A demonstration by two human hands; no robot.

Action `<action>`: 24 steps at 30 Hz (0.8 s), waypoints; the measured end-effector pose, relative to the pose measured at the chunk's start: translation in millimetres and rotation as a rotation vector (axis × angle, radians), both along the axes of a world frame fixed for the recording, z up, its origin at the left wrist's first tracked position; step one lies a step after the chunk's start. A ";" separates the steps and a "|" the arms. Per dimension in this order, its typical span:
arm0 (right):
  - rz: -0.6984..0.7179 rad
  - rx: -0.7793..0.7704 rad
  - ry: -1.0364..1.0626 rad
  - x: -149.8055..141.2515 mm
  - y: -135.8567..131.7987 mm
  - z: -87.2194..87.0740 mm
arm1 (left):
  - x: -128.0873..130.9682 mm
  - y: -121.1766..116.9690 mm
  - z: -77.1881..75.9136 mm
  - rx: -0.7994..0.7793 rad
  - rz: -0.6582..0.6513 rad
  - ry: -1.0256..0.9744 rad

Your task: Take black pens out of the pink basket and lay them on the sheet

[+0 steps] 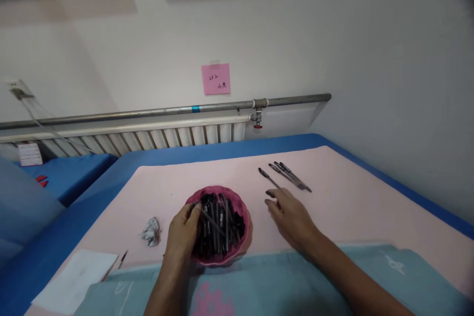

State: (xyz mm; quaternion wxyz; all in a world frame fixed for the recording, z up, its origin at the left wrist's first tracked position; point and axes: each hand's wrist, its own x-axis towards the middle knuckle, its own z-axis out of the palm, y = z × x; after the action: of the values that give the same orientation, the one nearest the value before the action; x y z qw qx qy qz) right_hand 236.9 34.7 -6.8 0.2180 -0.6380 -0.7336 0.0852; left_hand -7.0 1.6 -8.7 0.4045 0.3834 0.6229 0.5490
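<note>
My left hand [183, 232] is at the left side of a pink scalloped basket [242, 247]. Its thumb and fingers are closed on the end of a dark pen [212, 220], which slants over the pile. Many black-capped pens [222, 237] fill the basket. On the pink mat, my right hand [291, 215] rests beside a single pen [268, 176], whose lower end runs behind the hand. Its thumb and forefinger are apart, with nothing visible between them. Just beyond, several pens [291, 175] lie side by side, caps pointing away from me.
A crumpled wrapper [151, 232] lies left of the basket. White paper [76, 276] and a thin dark pen-like piece [123, 259] are at the lower left. Teal cloth [281, 281] covers the near edge of the pink mat [163, 182]. A radiator [177, 136] and pipe stand behind.
</note>
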 end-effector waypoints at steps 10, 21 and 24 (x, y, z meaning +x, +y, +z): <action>-0.113 -0.136 -0.195 23.4 28.4 -9.8 | 9.8 1.2 -2.4 0.024 -0.053 0.448; -0.115 -0.202 0.192 24.2 30.1 4.2 | 11.0 -1.3 2.2 0.057 -0.044 0.096; -0.007 -0.295 0.394 5.9 8.6 12.6 | 12.8 -1.8 5.0 0.010 -0.091 -0.179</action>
State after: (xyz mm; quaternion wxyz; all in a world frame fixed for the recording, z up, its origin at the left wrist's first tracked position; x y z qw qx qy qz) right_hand 242.8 43.4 5.8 0.2616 -0.6363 -0.6546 0.3133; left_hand 5.8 -0.3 -3.6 0.4811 0.3627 0.5636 0.5651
